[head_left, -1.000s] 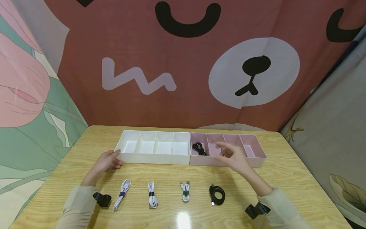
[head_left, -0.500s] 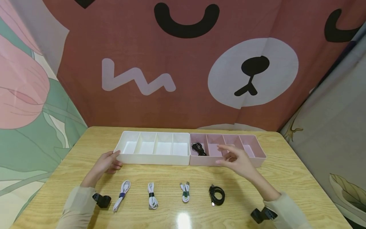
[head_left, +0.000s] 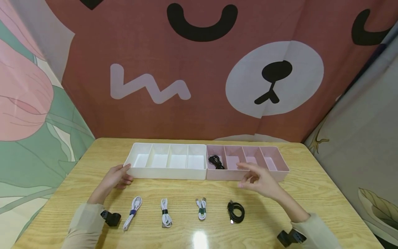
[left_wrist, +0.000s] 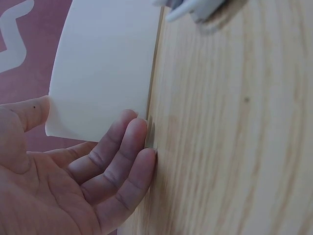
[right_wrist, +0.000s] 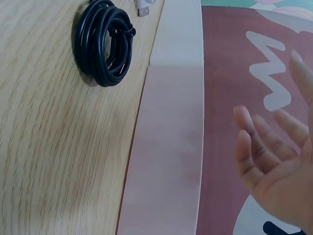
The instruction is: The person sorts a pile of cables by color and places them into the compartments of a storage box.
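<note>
My left hand (head_left: 115, 177) grips the left end of a white divided box (head_left: 168, 173). In the left wrist view its thumb lies on the box's rim, with the other fingers bent around the end near the tabletop. The right hand (head_left: 259, 180) hovers empty in front of a pink divided box (head_left: 220, 175), its thumb and index finger apart. A coiled black cable (head_left: 216, 162) lies in the pink box's leftmost compartment. Another black cable coil (head_left: 237, 212) lies on the table, left of and nearer than the right hand.
Three bundled white cables lie in a row on the wooden table (head_left: 183, 238): one with a blue tie (head_left: 133, 212), one with a black tie (head_left: 166, 213), one with a green tie (head_left: 202, 209). The two boxes stand end to end. A printed cloth (head_left: 199, 121) hangs behind.
The right hand has drawn back from the pink box, slightly rightward and toward me. The left hand stays at the white box, and the cables have not moved.
</note>
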Demonstrator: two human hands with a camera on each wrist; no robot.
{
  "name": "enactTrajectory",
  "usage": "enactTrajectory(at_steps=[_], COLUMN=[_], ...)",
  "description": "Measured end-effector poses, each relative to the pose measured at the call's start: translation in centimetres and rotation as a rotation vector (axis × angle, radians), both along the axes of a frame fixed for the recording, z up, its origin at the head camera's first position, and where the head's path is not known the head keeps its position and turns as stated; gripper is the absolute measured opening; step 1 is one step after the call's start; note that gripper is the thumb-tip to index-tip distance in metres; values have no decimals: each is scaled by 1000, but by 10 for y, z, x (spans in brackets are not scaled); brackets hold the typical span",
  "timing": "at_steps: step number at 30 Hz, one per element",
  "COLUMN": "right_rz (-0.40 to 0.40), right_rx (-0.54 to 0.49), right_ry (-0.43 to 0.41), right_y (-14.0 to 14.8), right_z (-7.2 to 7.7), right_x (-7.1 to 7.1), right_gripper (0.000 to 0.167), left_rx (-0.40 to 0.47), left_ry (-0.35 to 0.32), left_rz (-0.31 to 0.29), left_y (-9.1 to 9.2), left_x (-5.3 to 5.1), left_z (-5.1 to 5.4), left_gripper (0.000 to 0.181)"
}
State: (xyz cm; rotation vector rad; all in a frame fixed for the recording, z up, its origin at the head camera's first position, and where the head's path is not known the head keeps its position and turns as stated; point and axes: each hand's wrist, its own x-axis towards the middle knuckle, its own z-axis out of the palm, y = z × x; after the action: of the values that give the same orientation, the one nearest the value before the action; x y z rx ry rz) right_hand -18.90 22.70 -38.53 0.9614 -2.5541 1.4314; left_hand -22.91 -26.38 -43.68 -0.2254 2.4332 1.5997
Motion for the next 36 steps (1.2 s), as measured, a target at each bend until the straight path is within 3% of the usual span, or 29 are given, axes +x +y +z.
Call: enactTrajectory(at_steps=[6, 9, 17, 24, 36], right_rz=[164, 200, 195, 213, 244], right_rx=[6, 20, 71, 72, 63], right_ry=[-18, -27, -5, 50, 7], right_y=[9, 10, 18, 22, 20], right_z=[-8, -10, -16, -34, -48], right_x=[-2, -2, -2, 0, 7], right_gripper=[63, 63, 68, 70, 75], left_rx=[-4, -14, -28, -20, -9], left_ry=[-1, 0, -2, -2, 4], left_rz=[2, 2, 5, 4, 1], left_y=[0, 1, 2, 1, 1], left_x=[0, 0, 1, 1, 1], left_z=[0, 0, 1, 1, 0], left_gripper=[61, 61, 64, 63, 62])
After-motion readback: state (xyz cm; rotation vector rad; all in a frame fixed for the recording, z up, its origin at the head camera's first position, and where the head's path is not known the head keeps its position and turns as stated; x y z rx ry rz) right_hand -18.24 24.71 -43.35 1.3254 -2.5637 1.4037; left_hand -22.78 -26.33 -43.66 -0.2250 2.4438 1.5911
